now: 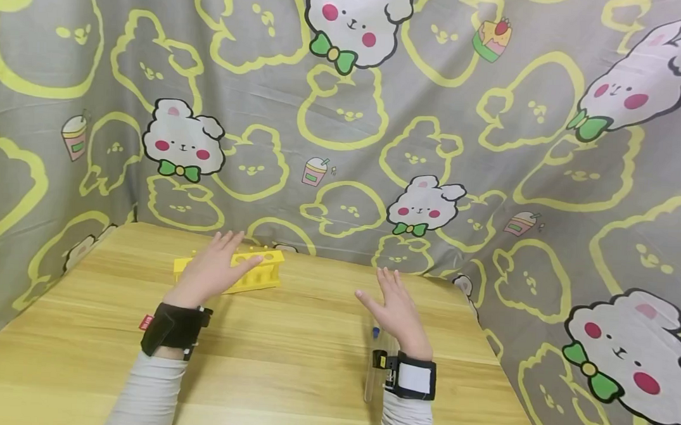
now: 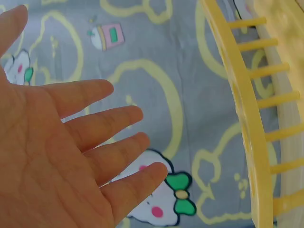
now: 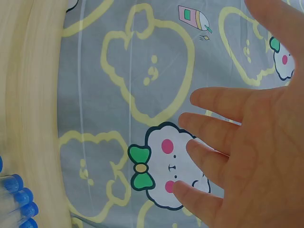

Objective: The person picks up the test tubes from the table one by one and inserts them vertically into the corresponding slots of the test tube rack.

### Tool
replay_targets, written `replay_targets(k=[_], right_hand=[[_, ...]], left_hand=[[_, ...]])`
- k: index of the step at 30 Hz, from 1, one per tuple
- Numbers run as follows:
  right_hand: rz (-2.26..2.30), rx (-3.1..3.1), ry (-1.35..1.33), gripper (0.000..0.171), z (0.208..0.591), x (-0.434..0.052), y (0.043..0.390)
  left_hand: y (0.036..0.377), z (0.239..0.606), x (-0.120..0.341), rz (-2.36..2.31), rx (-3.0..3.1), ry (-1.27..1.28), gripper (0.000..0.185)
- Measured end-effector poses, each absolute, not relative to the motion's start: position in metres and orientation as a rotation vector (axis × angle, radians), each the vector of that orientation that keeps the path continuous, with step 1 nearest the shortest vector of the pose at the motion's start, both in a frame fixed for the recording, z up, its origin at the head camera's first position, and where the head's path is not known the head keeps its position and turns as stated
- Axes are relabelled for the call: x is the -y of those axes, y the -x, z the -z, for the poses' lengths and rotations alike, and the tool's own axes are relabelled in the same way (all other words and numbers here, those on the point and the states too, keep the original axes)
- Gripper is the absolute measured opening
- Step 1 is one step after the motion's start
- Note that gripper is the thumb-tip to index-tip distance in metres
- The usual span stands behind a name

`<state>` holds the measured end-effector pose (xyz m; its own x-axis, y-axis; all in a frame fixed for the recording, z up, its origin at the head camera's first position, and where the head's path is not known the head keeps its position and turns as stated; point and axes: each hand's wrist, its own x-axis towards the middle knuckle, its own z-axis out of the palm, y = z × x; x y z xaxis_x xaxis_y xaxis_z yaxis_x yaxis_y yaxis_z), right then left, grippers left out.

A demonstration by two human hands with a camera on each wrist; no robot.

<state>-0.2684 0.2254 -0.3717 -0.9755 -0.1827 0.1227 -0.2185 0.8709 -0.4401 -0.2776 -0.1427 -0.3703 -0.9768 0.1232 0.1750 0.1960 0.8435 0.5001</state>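
A yellow test tube rack [image 1: 270, 274] with round holes and a row of pegs stands at the back left of the table. My left hand [image 1: 212, 273] is raised with its fingers spread, overlapping the rack in the head view and holding nothing. In the left wrist view the rack [image 2: 246, 109] runs along the right side, apart from the fingertips. My right hand [image 1: 399, 313] is also raised with straight fingers and an empty palm. Below it lie clear test tubes [image 1: 369, 386] on the table, partly hidden by the wrist; several blue caps [image 3: 23, 197] show in the right wrist view.
The wood-grain table [image 1: 289, 343] reaches back to a grey curtain [image 1: 348, 168] printed with cartoon animals, which also hangs along both sides. Each wrist wears a black strap [image 1: 172, 329] over a light grey sleeve [image 1: 150, 388].
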Motion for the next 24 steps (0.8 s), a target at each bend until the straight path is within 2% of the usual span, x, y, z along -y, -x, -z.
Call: replay_targets(k=[14, 24], right_hand=[[-0.756, 2.912, -0.422, 0.087, 0.374, -0.213, 0.276], [-1.008, 2.885, -0.658, 0.083, 0.402, -0.17, 0.313]], left_hand=[[0.272, 0.374, 0.205, 1.015, 2.918, 0.107, 0.09], [0.269, 0.385, 0.227, 1.06, 2.982, 0.027, 0.092]])
